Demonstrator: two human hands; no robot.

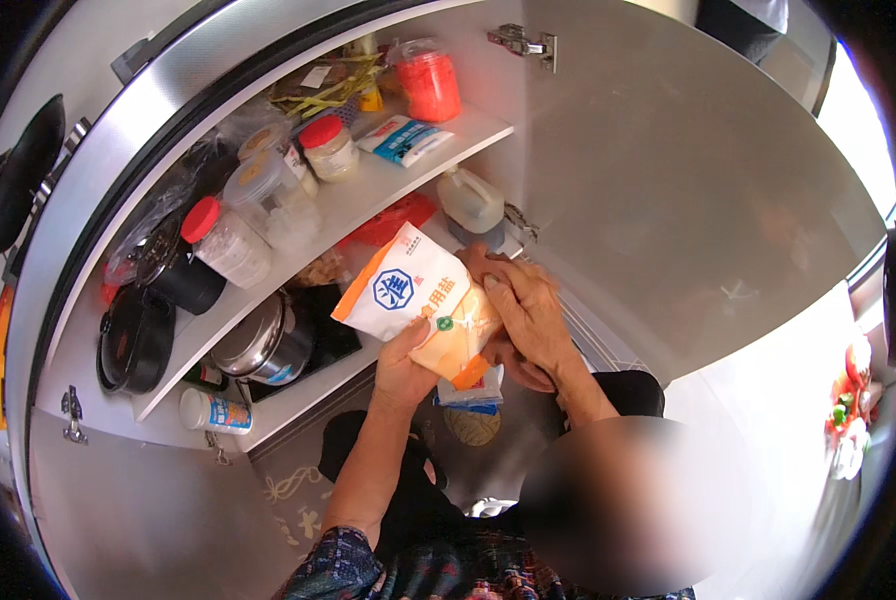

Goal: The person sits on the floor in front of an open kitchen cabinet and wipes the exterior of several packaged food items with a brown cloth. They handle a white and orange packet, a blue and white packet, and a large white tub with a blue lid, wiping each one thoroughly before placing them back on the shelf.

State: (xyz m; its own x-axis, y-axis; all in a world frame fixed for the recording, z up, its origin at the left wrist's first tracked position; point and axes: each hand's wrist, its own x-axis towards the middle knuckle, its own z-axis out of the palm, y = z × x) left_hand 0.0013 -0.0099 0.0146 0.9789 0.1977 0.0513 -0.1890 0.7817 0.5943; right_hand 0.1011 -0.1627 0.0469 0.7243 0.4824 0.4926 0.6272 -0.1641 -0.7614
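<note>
An orange-and-white packet of salt (411, 290) is held tilted in front of the open cabinet. My left hand (405, 365) grips its lower left side, thumb on the front. On the packet's right side lies my right hand (530, 312), fingers bent against it; some fingertips are hidden. Something brown (521, 368) shows behind and below the right hand, and I cannot make out what it is. Under the packet, near the floor, a white-and-blue packet (471, 388) is partly covered.
The upper shelf (488, 128) carries red-lidded jars (330, 150), clear tubs, a blue-and-white packet (405, 140) and a red-filled jar (428, 80). Below stand a steel pot (265, 340), a white canister (215, 411) and a translucent jug (471, 200). An open cabinet door (688, 190) spans the right.
</note>
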